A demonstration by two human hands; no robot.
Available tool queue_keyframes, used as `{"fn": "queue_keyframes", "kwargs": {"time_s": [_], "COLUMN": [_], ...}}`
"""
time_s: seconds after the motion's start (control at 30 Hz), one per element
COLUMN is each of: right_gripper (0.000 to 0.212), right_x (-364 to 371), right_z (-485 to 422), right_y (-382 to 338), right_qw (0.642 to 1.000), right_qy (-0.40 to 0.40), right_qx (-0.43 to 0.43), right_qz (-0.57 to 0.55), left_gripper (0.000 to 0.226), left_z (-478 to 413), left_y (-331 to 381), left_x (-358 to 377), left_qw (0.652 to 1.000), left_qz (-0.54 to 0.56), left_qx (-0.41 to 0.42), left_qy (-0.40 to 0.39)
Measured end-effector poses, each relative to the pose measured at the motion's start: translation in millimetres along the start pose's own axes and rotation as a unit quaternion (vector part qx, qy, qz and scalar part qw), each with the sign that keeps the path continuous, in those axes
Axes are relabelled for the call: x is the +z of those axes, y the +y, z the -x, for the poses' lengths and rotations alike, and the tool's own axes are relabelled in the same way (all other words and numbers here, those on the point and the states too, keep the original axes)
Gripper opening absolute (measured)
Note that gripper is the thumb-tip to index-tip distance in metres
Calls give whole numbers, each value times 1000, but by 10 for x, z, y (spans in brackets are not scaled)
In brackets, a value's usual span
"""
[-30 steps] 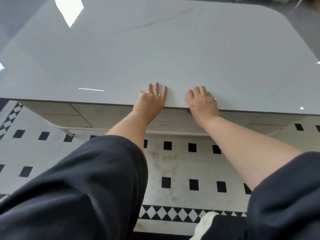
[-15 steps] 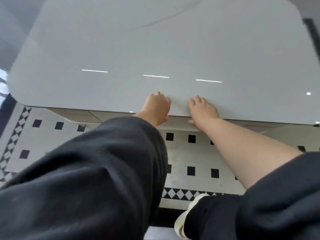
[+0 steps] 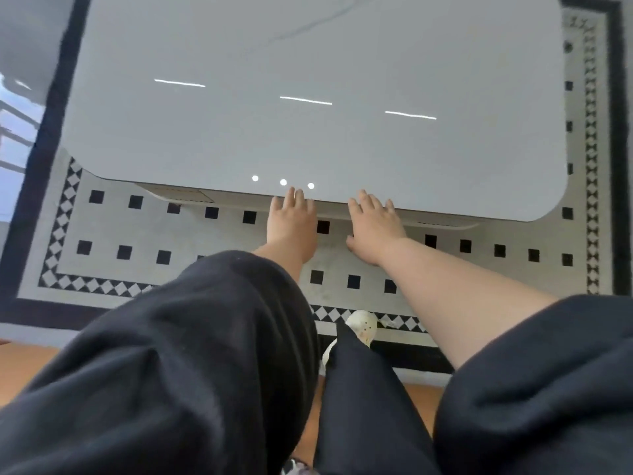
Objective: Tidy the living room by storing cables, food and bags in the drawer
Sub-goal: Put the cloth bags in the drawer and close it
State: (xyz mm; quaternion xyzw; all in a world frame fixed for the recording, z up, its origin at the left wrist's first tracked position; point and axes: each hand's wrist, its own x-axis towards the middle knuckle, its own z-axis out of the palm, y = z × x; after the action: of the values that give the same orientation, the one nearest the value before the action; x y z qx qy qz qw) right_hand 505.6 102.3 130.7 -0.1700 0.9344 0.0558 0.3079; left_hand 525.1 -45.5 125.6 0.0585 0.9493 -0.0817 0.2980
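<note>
Big and shiny, the pale grey table (image 3: 308, 46) fills the top of the view, with small bright lights shining back off it. It stands on a white rug (image 3: 205, 234) with black squares, a row of black and white diamonds and a dark edge. Past the rug, some orange wood floor (image 3: 20, 368) shows near the bottom.

A moment ago both hands lay on the near edge of the table, with the fingers up on top. Now they have slid back, and only the fingertips reach that edge. The view is also from higher up, so much more of the rug can be seen.

The left hand (image 3: 291, 228) is flat, with straight fingers close together, and holds nothing. The right hand (image 3: 373, 228) is flat too, fingers spread a little, and holds nothing.

The drawer (image 3: 331, 211) sits under the table edge between the two hands. Only a thin pale strip of it shows.

Black sleeves (image 3: 171, 371) cover the arms near the camera, and a white shoe (image 3: 363, 329) stands on the rug's edge.
</note>
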Motion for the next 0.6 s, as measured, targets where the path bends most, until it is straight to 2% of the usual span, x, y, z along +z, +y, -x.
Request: {"fn": "queue_keyframes", "kwargs": {"time_s": [0.3,0.43,0.6], "right_gripper": [73,73,74], "right_x": [-555,-808,-1074], "right_z": [470,442,394], "right_y": [-366,-839,-1864], "right_qw": [996,988,973], "right_qy": [-3,-7,-2], "right_qx": [-79,-126,-194], "right_qz": [49,85,127], "left_gripper": [68,70,67], "left_z": [815,1100,1654], "left_y": [-269,-660,-1450], "left_x": [-225,-203,26], "left_qw": [981,960,912], "left_qz": [125,182,256], "left_qx": [-148,-214,-320], "left_qy": [-9,-13,-1]}}
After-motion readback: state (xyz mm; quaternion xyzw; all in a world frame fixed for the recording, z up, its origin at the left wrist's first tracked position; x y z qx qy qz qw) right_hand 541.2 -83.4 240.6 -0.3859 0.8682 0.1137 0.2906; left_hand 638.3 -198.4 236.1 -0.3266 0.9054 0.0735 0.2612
